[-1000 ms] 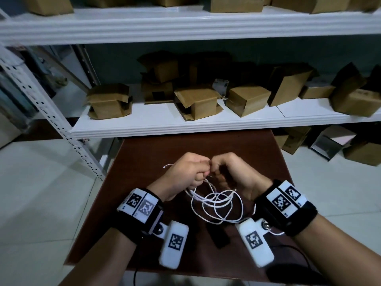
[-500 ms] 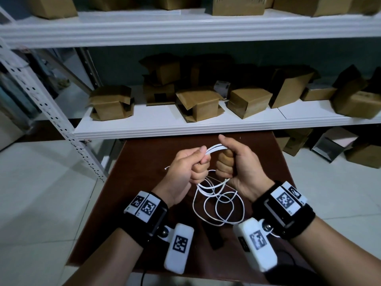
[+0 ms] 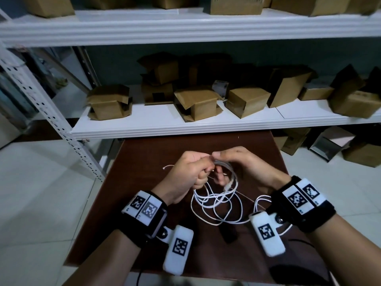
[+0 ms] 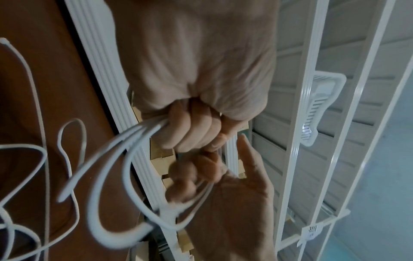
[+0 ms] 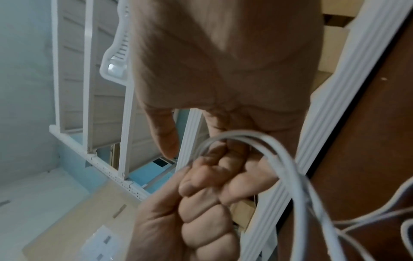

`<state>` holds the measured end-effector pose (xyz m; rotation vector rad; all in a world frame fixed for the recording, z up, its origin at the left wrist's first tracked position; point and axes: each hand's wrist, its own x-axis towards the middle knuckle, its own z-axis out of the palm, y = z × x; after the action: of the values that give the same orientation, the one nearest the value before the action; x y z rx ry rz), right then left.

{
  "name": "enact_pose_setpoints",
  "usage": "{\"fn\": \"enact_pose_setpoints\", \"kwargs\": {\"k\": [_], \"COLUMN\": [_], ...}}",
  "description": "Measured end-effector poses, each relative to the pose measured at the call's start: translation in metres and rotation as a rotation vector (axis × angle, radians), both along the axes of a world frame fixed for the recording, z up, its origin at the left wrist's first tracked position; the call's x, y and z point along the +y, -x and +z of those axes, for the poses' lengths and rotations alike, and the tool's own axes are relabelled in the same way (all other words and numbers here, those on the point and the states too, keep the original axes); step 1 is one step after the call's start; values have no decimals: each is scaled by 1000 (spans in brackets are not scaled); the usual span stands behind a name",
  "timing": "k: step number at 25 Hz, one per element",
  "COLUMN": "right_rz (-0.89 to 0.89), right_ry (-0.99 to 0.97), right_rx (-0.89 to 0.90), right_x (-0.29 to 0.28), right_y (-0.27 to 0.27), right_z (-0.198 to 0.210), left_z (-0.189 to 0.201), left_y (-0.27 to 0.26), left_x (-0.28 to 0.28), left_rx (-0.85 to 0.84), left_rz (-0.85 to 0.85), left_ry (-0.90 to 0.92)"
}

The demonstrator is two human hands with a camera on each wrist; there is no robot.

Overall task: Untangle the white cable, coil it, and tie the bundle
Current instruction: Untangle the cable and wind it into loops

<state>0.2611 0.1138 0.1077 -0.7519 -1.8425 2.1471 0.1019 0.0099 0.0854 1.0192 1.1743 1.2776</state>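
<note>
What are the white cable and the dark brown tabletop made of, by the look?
Thin white cable: looks like smooth plastic-sheathed wire; it bends into soft loops and shows a slight sheen. Dark brown tabletop: seems wood or wood-look laminate, reddish brown with a dull sheen; grain is too faint to settle which.

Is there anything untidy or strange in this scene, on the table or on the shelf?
Yes. The cable hangs in uneven, crossing loops from both hands, left hand and right hand, not yet a neat coil. On the shelf, several boxes lie tilted with flaps open.
</note>
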Motion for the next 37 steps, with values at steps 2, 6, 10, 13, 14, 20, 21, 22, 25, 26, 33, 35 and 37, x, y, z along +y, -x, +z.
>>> {"fn": "enact_pose_setpoints", "kwargs": {"k": [2,6,10,13,14,20,21,22,25,26,33,35,37], "right_rz": [16,-12,-139,-206,-229,-302,-296,-280,-159,-113,224,277,230], "right_ry": [41,-26,30,75,103,338,328,299,201,190,-10,-120,-142], "right_rx": [-109,-215,-76,-12,15,209,225,234,228,220,21,-131,-235], "right_x": [-3,-12,-14,-11,-11,-7,-7,-7,-5,-3,5,4,-2], "right_y": [1,10,16,13,13,10,9,8,5,3,-3,-5,-4], "right_z": [-1,-1,1,3,4,10,9,7,1,0,-11,-14,-15], "left_z": [-1,4,6,3,1,-13,-13,-13,-7,-5,-9,-13,-17], "left_y": [-1,5,14,22,24,7,2,1,8,10,6,2,0], "left_x": [1,-2,-5,-6,-7,-6,-5,-4,-3,-3,-2,0,3], "left_rx": [125,195,-46,-224,-279,-416,-396,-374,-320,-295,113,460,634], "left_rz": [-23,-41,-59,-105,-117,-58,-18,15,66,70,55,37,24], "left_ry": [14,35,73,64,56,-112,-122,-128,-120,-113,-55,-72,-60]}}
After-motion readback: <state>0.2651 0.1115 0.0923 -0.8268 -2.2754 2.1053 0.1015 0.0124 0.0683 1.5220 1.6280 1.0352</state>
